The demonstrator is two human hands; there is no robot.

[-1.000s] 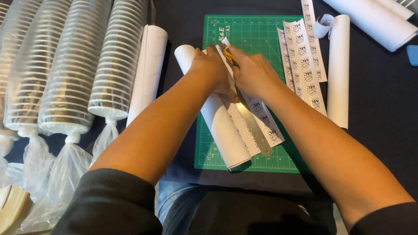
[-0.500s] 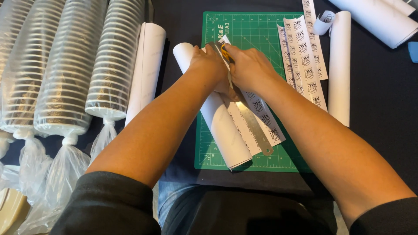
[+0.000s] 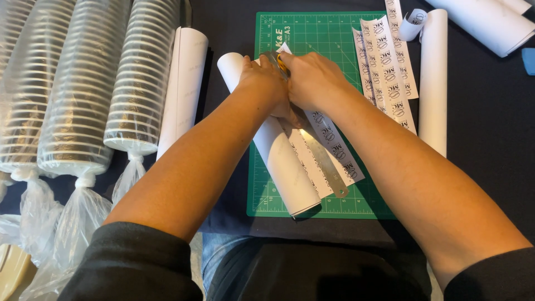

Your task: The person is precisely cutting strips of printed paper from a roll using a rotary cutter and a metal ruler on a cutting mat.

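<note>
Paper roll [image 3: 278, 150] could slip under the pressing left hand [image 3: 264, 83], skewing the ruler [image 3: 323, 161]; right hand [image 3: 312, 81], at 3 o'clock, grips a yellow knife [image 3: 282, 64].

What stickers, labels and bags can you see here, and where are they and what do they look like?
Label strips: right side of the green mat, long, white, with black round marks.
Strip being cut: mid-mat beside a metal ruler, below the right hand and left hand.
Cup bags: left, clear plastic sleeves of stacked white cups, knotted ends.
</note>
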